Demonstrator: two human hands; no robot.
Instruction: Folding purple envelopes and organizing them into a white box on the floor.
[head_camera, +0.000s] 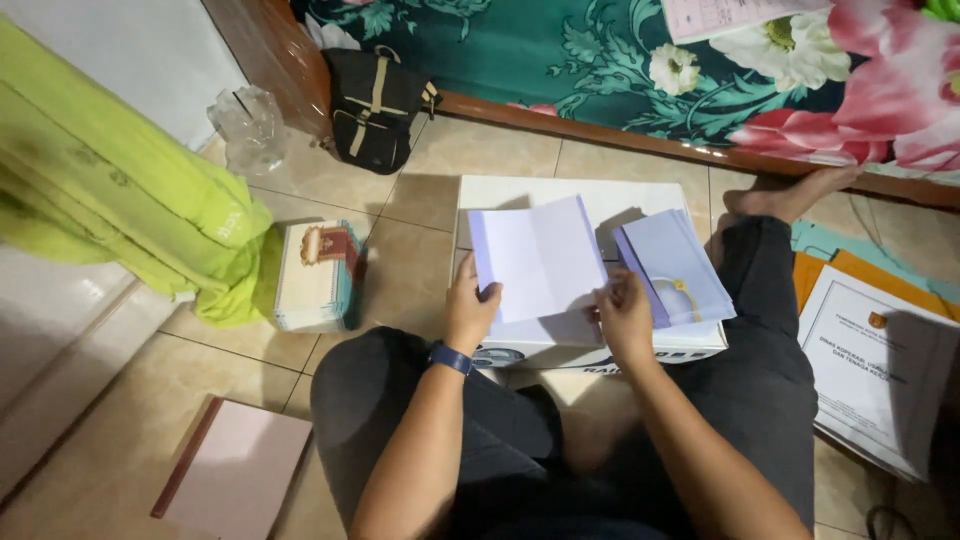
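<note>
I sit cross-legged on a tiled floor with a white cardboard box (600, 345) in front of me as a work surface. My left hand (468, 312) pinches the lower left corner of a folded white sheet of paper (538, 256) that stands tilted up on the box. My right hand (625, 315) holds the sheet's lower right edge. Just right of that hand lies a stack of pale bluish envelopes (675, 268) on the box. A dark watch (450, 357) is on my left wrist.
A black bag (375, 108) and crumpled clear plastic (248, 128) lie by the wooden bed frame. A lime green cloth (120, 190) hangs at left beside a small box (318, 275). A printed document on orange folders (880, 360) lies right; a pinkish book (235, 480) lower left.
</note>
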